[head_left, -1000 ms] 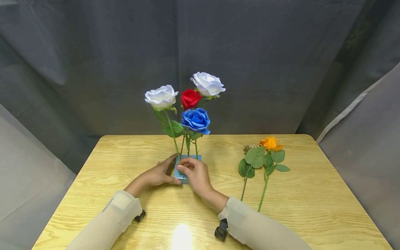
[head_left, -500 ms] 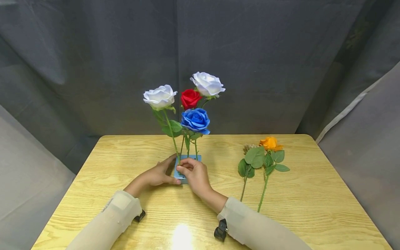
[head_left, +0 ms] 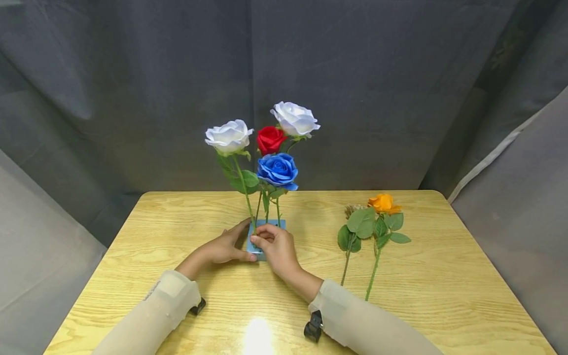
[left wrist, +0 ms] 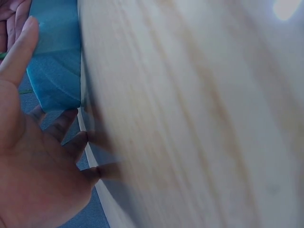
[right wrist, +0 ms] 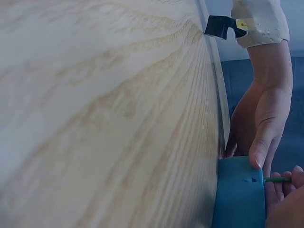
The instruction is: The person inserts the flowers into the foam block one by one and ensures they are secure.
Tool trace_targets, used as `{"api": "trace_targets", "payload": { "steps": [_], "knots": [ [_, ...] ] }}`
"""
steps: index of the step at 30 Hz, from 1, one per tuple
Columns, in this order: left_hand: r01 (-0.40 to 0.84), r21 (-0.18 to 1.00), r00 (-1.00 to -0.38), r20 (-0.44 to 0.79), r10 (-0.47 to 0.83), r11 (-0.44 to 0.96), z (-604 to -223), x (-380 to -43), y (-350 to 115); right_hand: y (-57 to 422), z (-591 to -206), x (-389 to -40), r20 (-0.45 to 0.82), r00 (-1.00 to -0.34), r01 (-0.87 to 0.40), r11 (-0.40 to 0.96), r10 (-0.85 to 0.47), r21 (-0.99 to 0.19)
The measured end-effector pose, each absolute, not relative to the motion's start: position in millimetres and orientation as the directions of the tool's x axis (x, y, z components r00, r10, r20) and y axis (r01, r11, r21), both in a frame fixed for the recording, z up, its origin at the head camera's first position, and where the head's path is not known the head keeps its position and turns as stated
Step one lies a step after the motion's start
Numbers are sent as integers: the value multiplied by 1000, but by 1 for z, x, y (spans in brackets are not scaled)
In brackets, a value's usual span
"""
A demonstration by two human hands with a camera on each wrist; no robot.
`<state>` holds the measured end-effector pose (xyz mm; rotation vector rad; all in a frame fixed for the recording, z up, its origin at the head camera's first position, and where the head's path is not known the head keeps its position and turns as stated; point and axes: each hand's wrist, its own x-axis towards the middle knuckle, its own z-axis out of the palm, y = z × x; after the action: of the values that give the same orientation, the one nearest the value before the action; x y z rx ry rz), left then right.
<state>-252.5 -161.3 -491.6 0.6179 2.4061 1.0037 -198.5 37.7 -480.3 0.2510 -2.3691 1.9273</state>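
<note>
My left hand [head_left: 224, 249] holds the left side of a light blue block [head_left: 259, 252], thumb at the near edge and fingers toward the back. In the left wrist view the fingers curve around one end of the block [left wrist: 59, 76]. With thumb and fingertips, my right hand [head_left: 281, 251] pinches the stem of a white rose [head_left: 228, 136] low down, right at the block's top. That rose leans slightly left. Standing in the same block are a blue rose [head_left: 278, 171], a red rose [head_left: 269, 140] and a second white rose [head_left: 295, 119]. Small holes show in the block [right wrist: 240, 199] in the right wrist view.
On the right of the wooden table [head_left: 435, 276] lie an orange rose [head_left: 384, 203] and a second flower with a brownish head, mostly hidden behind its green leaves [head_left: 363, 223]. Grey curtains [head_left: 133, 98] hang behind and at both sides of the table.
The held white rose's head sways slightly left, then back right. Both hands keep their places on the stem and the block.
</note>
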Motion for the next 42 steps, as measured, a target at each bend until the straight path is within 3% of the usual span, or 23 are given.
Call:
{"api": "trace_targets", "payload": {
  "steps": [42],
  "knots": [
    [186,812,-773,-226,593,553,-498,-251,-165,39,-483,-199,118,-986,-133,125,-115,-983]
  ]
}}
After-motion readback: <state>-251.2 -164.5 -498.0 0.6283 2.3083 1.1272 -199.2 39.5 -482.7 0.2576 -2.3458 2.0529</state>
